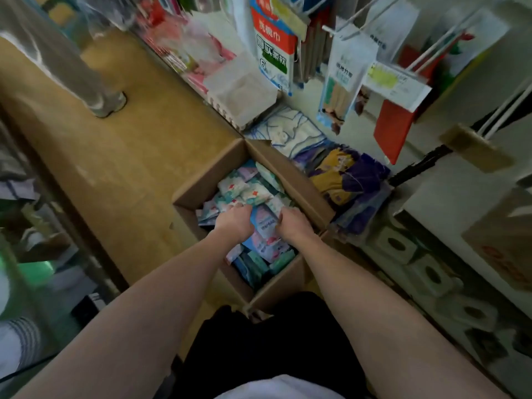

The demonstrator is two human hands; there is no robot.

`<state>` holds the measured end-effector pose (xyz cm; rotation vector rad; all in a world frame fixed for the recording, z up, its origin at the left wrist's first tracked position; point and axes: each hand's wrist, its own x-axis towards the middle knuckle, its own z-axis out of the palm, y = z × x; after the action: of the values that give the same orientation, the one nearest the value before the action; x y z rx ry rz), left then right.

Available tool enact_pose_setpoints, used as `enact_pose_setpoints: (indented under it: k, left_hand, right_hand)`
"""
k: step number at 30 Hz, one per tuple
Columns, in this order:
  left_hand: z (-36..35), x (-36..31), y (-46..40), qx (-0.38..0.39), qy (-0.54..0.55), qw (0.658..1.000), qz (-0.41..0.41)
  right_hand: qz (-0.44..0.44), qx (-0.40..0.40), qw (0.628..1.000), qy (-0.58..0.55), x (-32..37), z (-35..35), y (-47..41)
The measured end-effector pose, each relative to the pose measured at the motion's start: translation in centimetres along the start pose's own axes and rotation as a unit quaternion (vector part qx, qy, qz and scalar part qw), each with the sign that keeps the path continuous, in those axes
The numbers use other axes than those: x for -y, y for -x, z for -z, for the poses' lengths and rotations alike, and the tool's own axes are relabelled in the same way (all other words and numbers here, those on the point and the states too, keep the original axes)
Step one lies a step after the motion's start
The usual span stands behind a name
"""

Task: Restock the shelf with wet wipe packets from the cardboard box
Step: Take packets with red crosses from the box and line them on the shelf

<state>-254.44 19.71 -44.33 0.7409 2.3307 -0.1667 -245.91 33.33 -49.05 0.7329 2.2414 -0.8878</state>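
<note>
An open cardboard box [299,180] stands on the floor below me, filled with several wet wipe packets [244,191] in white, teal and blue wrappers. Both of my hands reach down into it. My left hand [234,221] has its fingers curled into the packets at the box's middle. My right hand [293,223] grips the right edge of a blue and pink packet [266,226] that lies between the two hands. The fingertips of both hands are hidden among the packets.
The shelf unit [449,226] rises on the right with rolls of tissue [431,275] low down and purple and yellow packs [345,180] beside the box. Hanging goods on pegs [348,67] fill the top. The tan floor [121,156] spreads left; a person's leg [95,90] stands there.
</note>
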Motion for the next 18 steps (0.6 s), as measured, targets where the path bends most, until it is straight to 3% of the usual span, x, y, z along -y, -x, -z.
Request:
enact_pose_setpoints:
  k: [12,18]
  left_hand:
    - [-2.7,-0.8,-8.4,0.051,-0.015,0.996,-0.067]
    - [-3.2,0.5,-10.1,0.057,-0.005,0.993,-0.105]
  right_hand:
    - [-0.100,-0.018,0.994,-0.050,-1.9,-3.4,-6.2]
    - [-0.122,-0.102,0.987,-0.020,-1.2,-5.0,-6.5]
